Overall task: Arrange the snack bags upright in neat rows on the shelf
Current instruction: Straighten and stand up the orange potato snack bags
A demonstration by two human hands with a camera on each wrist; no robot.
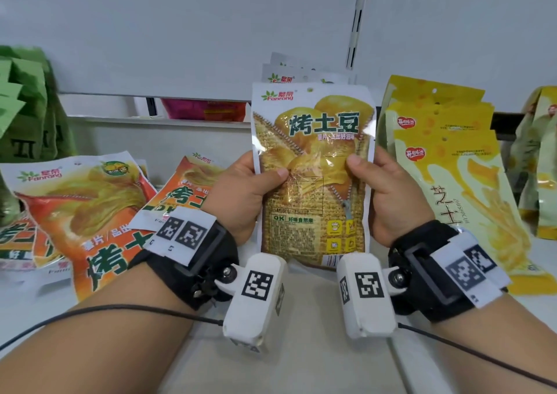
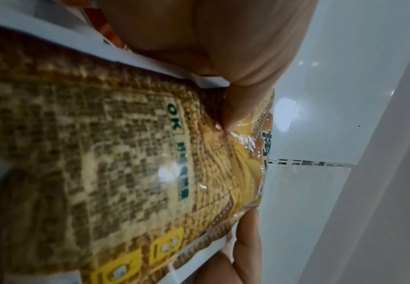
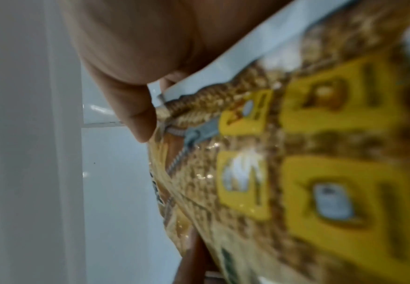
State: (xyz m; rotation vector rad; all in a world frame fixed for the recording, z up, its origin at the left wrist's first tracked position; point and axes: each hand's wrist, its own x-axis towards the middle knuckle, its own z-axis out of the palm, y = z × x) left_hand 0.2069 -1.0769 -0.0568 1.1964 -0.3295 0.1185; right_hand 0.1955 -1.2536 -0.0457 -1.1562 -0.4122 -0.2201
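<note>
held bag (image 1: 313,164) between flat bags (image 1: 81,201), upright row (image 1: 452,158)

a burlap-print yellow potato chip bag (image 1: 313,176) stands upright at frame centre; orange bags (image 1: 90,207) lie flat lower left, pale yellow bags (image 1: 452,164) lean at right.

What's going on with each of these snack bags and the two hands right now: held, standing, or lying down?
Golden potato bag: upright, held at both side edges.
Left hand: grips the bag's left edge, thumb on front.
Right hand: grips the right edge, thumb on front.
Orange bags: lying flat in a loose pile.
Yellow bags: leaning back in a row.
Green bags: standing, overlapped.
</note>
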